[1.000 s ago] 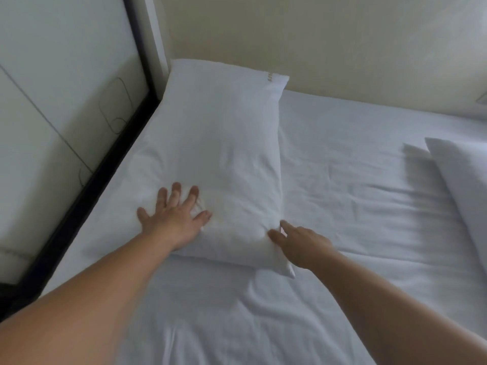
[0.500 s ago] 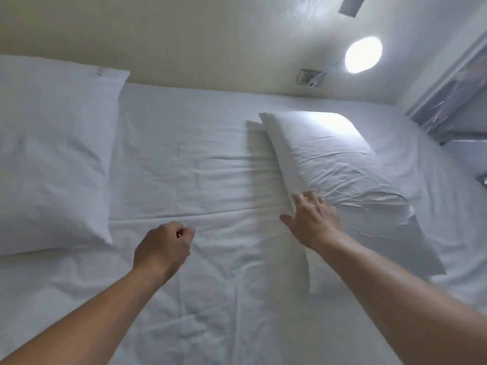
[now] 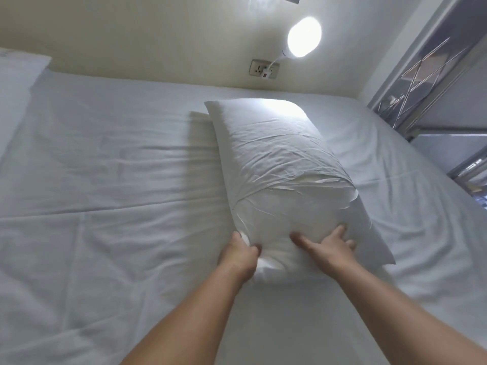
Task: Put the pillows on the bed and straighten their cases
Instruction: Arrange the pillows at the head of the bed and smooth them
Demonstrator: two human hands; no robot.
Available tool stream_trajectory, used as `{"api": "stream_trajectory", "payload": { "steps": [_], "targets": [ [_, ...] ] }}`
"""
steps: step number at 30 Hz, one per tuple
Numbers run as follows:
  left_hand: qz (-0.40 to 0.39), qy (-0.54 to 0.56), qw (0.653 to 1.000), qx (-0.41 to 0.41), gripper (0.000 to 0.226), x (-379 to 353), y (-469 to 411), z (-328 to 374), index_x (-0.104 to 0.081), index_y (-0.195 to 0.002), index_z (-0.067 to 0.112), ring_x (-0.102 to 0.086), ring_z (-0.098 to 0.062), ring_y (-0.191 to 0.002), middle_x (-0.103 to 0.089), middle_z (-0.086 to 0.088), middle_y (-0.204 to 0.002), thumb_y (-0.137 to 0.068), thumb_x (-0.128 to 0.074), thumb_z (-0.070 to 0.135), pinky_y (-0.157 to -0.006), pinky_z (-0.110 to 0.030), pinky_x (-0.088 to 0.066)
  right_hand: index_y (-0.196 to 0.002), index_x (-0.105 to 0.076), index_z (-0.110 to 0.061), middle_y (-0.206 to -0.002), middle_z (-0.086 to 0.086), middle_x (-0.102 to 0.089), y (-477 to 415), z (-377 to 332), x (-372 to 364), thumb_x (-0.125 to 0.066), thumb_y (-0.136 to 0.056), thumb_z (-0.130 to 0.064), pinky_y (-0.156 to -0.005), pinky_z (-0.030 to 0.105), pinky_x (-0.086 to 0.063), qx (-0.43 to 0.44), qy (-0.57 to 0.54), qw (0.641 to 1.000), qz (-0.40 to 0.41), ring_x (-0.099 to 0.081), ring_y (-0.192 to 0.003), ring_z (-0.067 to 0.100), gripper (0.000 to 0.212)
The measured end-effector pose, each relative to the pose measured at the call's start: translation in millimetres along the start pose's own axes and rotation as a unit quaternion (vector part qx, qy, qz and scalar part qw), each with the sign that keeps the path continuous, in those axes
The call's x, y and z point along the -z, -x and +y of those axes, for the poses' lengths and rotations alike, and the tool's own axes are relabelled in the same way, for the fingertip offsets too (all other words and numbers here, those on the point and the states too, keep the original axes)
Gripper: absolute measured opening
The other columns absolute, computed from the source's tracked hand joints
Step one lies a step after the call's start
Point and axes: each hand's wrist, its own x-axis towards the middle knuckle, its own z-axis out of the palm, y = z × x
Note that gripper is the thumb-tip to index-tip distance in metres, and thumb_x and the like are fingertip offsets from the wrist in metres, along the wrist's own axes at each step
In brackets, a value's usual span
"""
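The rumpled white fabric pillow (image 3: pixel 279 164) lies centre-right, long axis running up-frame from both hands: left hand (image 3: pixel 238 255) pinching its near corner, right hand (image 3: pixel 329 246) spread flat on it.

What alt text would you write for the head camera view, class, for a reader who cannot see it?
Two bare hands work a wrinkled white pillow on a white-sheeted bed: the left hand pinches its near corner, the right hand lies flat on it. A round lamp glows above.

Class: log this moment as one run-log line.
step: straighten case | left hand: grips pillow corner | right hand: flat on pillow | case: wrinkled | second pillow: on bed, far left
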Motion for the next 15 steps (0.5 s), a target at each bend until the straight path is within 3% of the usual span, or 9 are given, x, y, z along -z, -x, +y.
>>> {"api": "stream_trajectory", "payload": {
  "steps": [2,5,8,12,15],
  "targets": [
    [0.014,0.051,0.998,-0.038,0.025,15.2,6.6,4.5,-0.059,-0.097,0.011,-0.064,-0.035,-0.092,-0.068,-0.017,-0.101,-0.077,-0.064,0.025,-0.079,-0.044,-0.055,-0.152,0.005,-0.013,-0.152,0.031,-0.017,6.1,-9.2,2.6,-0.051,-0.059,-0.089,-0.108,0.049,-0.029,0.003,0.015,1.000,0.023,-0.032,-0.135,0.045,0.132],
    [-0.010,0.115,0.992,-0.047,0.021,66.5,29.8,19.8,-0.066,-0.093,0.011,-0.069,-0.033,-0.081,-0.072,-0.014,-0.091,-0.073,-0.066,0.017,-0.073,-0.048,-0.059,-0.153,-0.004,-0.020,-0.156,0.023,-0.017,25.6,-26.0,19.0,-0.031,-0.069,-0.089,-0.110,0.052,-0.026,0.043,0.043,0.997,0.041,-0.030,-0.137,0.043,0.112],
    [-0.042,0.142,0.988,-0.048,0.017,142.1,68.5,10.5,-0.071,-0.097,0.006,-0.071,-0.024,-0.068,-0.075,-0.011,-0.085,-0.080,-0.068,0.006,-0.059,-0.032,-0.057,-0.152,-0.014,-0.025,-0.157,0.017,-0.018,54.3,-41.0,39.1,-0.026,-0.078,-0.082,-0.110,0.051,-0.025,0.082,0.048,0.995,0.018,-0.029,-0.138,0.041,0.094],
    [-0.129,0.162,0.978,-0.002,0.018,255.3,163.7,-77.9,-0.074,-0.099,0.010,-0.071,-0.035,-0.090,-0.076,-0.015,-0.098,-0.082,-0.070,0.016,-0.066,-0.036,-0.060,-0.152,-0.015,-0.023,-0.156,0.020,-0.018,107.0,-49.9,48.7,-0.027,-0.082,-0.078,-0.108,0.052,-0.026,0.052,-0.024,0.997,-0.044,-0.031,-0.136,0.042,0.090],
    [-0.235,0.065,0.965,0.098,0.046,341.2,234.1,-170.2,-0.071,-0.110,0.008,-0.069,-0.031,-0.099,-0.072,-0.016,-0.109,-0.070,-0.083,0.028,-0.074,-0.034,-0.058,-0.152,-0.017,-0.018,-0.156,0.021,-0.021,158.5,-47.9,30.7,-0.037,-0.082,-0.075,-0.109,0.053,-0.029,0.012,-0.071,0.993,-0.096,-0.029,-0.138,0.042,0.092]
  ]
}}
